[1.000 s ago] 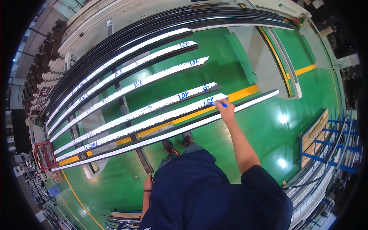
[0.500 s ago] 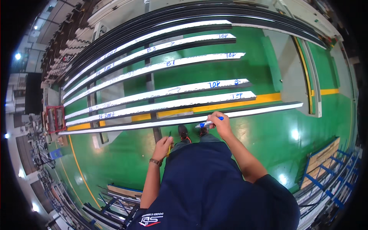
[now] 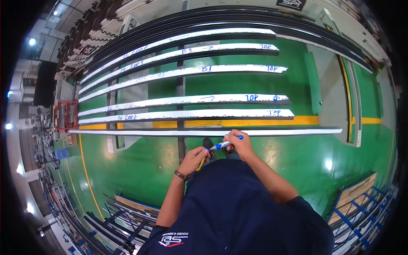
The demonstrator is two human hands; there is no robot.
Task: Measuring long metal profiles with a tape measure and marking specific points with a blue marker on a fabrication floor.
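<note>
My right hand (image 3: 239, 144) grips a blue-and-white marker pen (image 3: 222, 145), its end pointing left toward my other hand. The fingers of my left hand (image 3: 195, 159) are closed on a thin yellow stick-like tool (image 3: 201, 164), whose kind I cannot make out. At those fingertips a small blue piece (image 3: 207, 149), which looks like a pen cap, meets the marker's left end. Just beyond both hands a long narrow profile bar (image 3: 272, 132) with a white upper face lies crosswise.
Beyond it lie several more white-faced bars (image 3: 195, 114) with blue handwriting, across dark supports (image 3: 180, 89). Black profiles (image 3: 204, 23) are stacked at the back. A grey machine frame (image 3: 330, 85) stands right. Racks with long stock (image 3: 361, 199) are at lower right and lower left.
My two hands have come together, the left moving right and up toward the marker's end. My view has shifted, so the bars appear further right.
</note>
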